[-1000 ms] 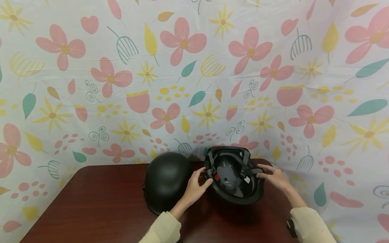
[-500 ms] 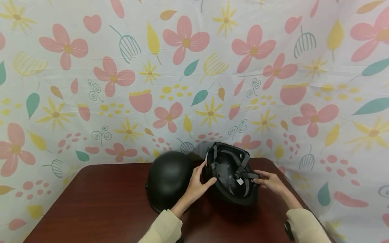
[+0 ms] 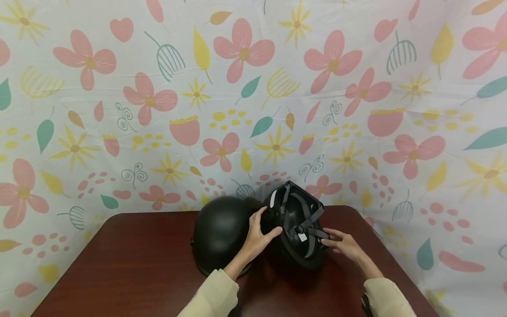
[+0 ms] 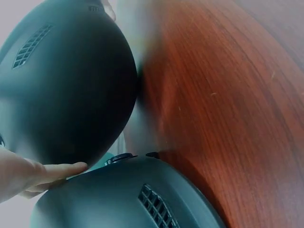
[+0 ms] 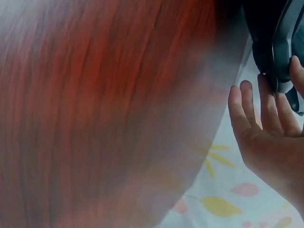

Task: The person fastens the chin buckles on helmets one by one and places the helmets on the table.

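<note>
A black helmet (image 3: 293, 246) is held tilted at the right of the table, its open inside with grey chin straps (image 3: 314, 215) and a white label (image 3: 302, 237) facing back and to the right. My left hand (image 3: 255, 237) holds its left side, thumb near the rim and fingers along the shell. On the opposite side my right hand (image 3: 344, 246) pinches the rim by a ribbed knob (image 5: 284, 87). A second black helmet (image 3: 222, 233) sits dome up just left of the first. The left wrist view shows vents on both shells, with my left fingers (image 4: 66, 170) between them.
The dark red-brown wooden table (image 3: 119, 264) ends at a rounded back edge close to a white cloth (image 3: 253, 110) printed with flowers. Its right edge (image 3: 396, 268) slants past my right forearm.
The held helmet has turned so its opening faces more to the right, and it has shifted slightly left. My right hand has moved left with it; the other helmet stays put.
</note>
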`<state>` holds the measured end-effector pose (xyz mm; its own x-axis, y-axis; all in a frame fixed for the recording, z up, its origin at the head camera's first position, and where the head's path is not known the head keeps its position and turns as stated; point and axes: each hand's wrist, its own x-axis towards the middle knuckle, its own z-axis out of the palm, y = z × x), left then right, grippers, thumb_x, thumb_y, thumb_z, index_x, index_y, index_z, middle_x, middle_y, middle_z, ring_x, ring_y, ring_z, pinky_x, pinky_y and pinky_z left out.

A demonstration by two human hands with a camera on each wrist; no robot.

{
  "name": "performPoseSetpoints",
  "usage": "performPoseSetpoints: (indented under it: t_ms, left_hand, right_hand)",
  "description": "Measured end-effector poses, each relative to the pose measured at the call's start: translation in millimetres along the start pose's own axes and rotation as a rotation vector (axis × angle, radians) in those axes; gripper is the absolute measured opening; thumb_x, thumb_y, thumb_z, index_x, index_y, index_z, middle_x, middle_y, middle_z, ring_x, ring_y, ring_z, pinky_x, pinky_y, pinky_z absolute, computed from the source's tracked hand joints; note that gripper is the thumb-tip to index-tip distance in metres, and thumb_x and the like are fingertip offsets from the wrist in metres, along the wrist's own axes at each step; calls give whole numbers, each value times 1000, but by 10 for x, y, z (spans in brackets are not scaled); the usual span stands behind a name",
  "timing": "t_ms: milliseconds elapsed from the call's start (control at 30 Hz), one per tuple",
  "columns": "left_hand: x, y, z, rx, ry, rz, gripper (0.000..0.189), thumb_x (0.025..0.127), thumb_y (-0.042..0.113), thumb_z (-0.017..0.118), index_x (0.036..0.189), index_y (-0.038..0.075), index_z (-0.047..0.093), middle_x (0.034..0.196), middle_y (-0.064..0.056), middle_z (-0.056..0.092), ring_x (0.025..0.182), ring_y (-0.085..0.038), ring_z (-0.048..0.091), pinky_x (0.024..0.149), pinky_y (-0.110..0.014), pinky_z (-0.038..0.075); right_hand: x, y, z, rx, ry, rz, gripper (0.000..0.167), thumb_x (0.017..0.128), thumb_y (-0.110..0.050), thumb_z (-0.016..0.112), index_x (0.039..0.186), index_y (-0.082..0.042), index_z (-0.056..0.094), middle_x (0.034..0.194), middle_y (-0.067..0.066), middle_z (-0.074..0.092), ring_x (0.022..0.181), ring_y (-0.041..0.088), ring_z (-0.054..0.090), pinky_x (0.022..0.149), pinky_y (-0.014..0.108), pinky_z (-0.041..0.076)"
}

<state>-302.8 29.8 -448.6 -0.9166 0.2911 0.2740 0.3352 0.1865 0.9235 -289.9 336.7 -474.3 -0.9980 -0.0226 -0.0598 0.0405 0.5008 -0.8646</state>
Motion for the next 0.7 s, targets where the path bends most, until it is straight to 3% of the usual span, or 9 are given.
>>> performPoseSetpoints:
  t_ms: [333,700]
  left_hand:
    - [-2,-19,43,-8,-20,2,92,86,47,70,157,25,16,160,-20,9,146,-45,21,109,-68,28]
    - [56,84,95,-36,-18,-71,94,85,46,71,157,29,14,161,-22,3,145,-47,20,108,-68,29]
  right_hand:
    - [47,97,149,13,-3,44,65,94,-31,65,146,0,42,137,31,52,115,34,62,90,46,54]
    - [93,143,256,-9,-18,32,62,97,-30,61,146,1,40,141,34,46,123,41,54,93,48,52]
